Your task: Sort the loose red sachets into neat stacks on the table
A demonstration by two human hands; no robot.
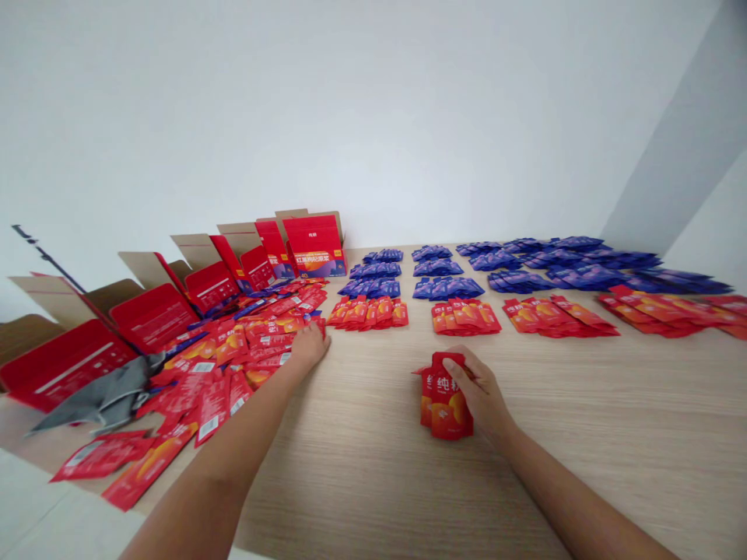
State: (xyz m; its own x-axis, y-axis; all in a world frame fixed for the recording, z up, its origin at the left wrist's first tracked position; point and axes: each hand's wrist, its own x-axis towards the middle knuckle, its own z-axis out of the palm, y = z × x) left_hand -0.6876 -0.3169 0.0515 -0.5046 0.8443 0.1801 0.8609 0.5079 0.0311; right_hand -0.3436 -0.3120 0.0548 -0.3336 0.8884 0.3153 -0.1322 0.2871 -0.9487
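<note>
On the far left, a pale floor with thin lines shows past the edge of the table. The table is light wood with fine stripes, and it goes right back to a plain white wall. Red boxes with their flaps up (the insides are brown) stand in a slanting line from the near left to the back. A dark thin stick pokes up behind them. A grey cloth lies by the nearest boxes, next to a big messy pile of red packets with some blue bits in it. The left hand touches the right edge of this pile; I cannot tell if its fingers pinch a packet. Next, the right hand is closed on a small bunch of red packets, over the bare middle of the table. Behind it, neat red piles make a row across to the right, with neat blue piles behind them. On the far right, a grey shadow slants down the wall.
</note>
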